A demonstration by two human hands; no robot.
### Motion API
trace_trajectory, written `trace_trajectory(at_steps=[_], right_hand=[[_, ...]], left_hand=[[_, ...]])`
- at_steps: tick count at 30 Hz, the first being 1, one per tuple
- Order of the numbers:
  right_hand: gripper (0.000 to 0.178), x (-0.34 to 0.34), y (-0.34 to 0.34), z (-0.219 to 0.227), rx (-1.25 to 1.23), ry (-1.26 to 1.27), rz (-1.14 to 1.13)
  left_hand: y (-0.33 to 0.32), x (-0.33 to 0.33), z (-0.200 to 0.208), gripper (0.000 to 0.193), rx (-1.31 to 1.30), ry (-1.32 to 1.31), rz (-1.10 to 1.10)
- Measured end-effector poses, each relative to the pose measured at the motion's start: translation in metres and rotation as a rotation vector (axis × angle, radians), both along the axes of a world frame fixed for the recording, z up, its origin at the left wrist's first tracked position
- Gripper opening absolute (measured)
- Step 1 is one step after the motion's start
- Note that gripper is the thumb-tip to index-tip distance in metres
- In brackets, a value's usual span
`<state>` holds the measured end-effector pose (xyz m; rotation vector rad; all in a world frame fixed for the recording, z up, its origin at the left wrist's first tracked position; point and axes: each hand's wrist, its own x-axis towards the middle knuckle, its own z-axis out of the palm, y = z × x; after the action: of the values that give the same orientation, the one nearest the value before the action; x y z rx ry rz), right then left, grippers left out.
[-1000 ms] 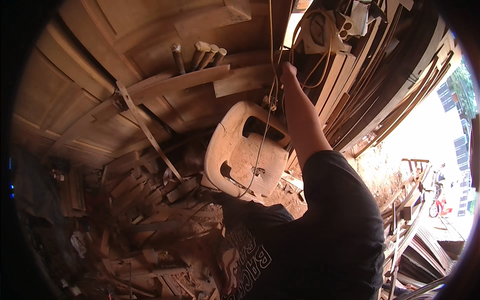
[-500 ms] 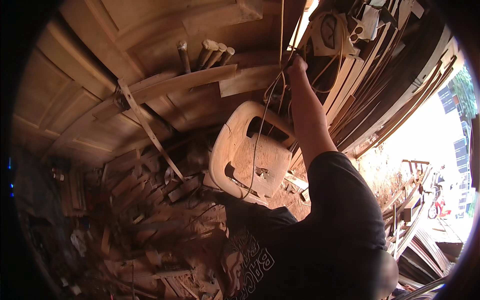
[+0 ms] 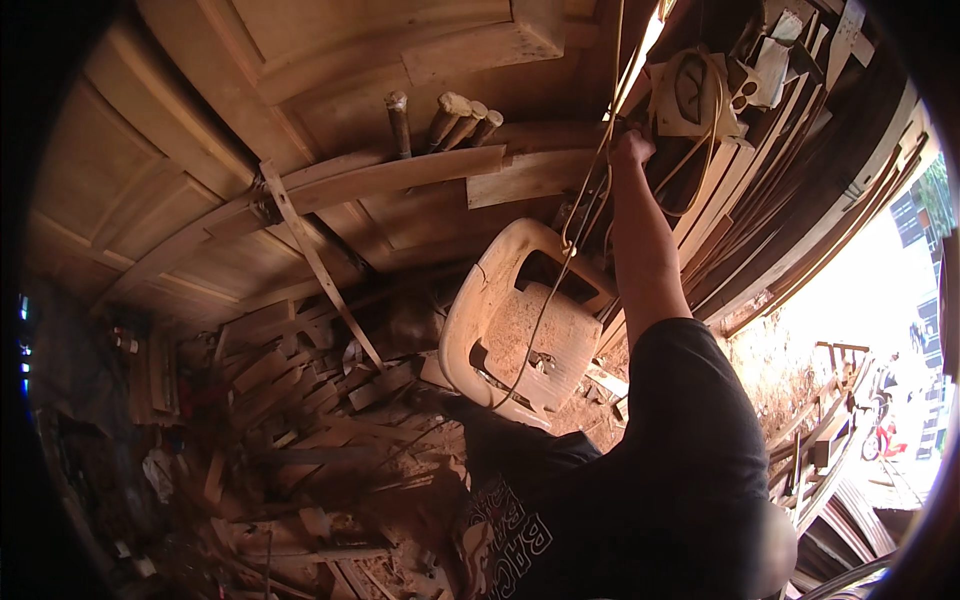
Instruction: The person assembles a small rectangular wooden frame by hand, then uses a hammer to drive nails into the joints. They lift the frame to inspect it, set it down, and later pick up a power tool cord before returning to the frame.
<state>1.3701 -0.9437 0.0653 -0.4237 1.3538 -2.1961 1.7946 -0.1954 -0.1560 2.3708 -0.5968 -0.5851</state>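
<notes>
My right arm, in a dark sleeve, stretches up and away toward the wall. At its end my right hand (image 3: 630, 147) is closed beside a bundle of hanging cords (image 3: 608, 165); the back of the hand hides what is in the fingers. A yellowish knot (image 3: 568, 248) sits on the cords lower down, and a thin dark cord (image 3: 540, 325) runs from there across a dusty plastic chair (image 3: 525, 325). To the right of the hand hangs a pale panel with an oval dark part (image 3: 690, 92), with a looped yellow cable (image 3: 690, 205). My left hand is out of view.
Panelled wooden doors (image 3: 150, 190) lean at the left, behind a ledge board (image 3: 400, 175) holding several tool handles (image 3: 455, 120). Long planks (image 3: 735, 190) stand at the right. Wood offcuts (image 3: 290, 380) litter the sawdust-covered floor. A red motorbike (image 3: 885, 440) shows outside.
The whole view has shifted, so things sit further right and lower. My right hand keeps its place by the cords. The knot now hangs lower and further from the hand.
</notes>
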Motion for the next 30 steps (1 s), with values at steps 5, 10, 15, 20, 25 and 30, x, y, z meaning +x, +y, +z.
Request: trace_trajectory(at_steps=[5, 10, 15, 20, 25, 30], right_hand=[[0.027, -0.016, -0.008, 0.002, -0.053, -0.09, -0.012], [0.02, -0.012, 0.004, 0.017, 0.097, 0.049, -0.092], [0.028, 0.042, 0.076, 0.012, -0.088, 0.323, 0.456], [0.026, 0.085, 0.153, -0.014, -0.14, 0.512, -0.013], [0.027, 0.033, 0.201, -0.075, 0.393, 0.468, 0.173], [0.054, -0.038, 0.221, -0.15, 0.598, -0.038, 0.558]], left_hand=[[-0.003, -0.003, -0.001, 0.044, 0.005, 0.001, -0.01], [-0.001, -0.006, 0.002, 0.045, -0.001, 0.007, -0.012], [0.013, -0.007, 0.013, 0.046, 0.002, 0.006, 0.011], [0.017, -0.007, 0.025, 0.047, 0.021, 0.033, 0.042], [0.022, -0.019, 0.036, 0.045, -0.103, 0.012, 0.054], [0.027, -0.034, 0.039, 0.04, -0.275, 0.129, 0.046]])
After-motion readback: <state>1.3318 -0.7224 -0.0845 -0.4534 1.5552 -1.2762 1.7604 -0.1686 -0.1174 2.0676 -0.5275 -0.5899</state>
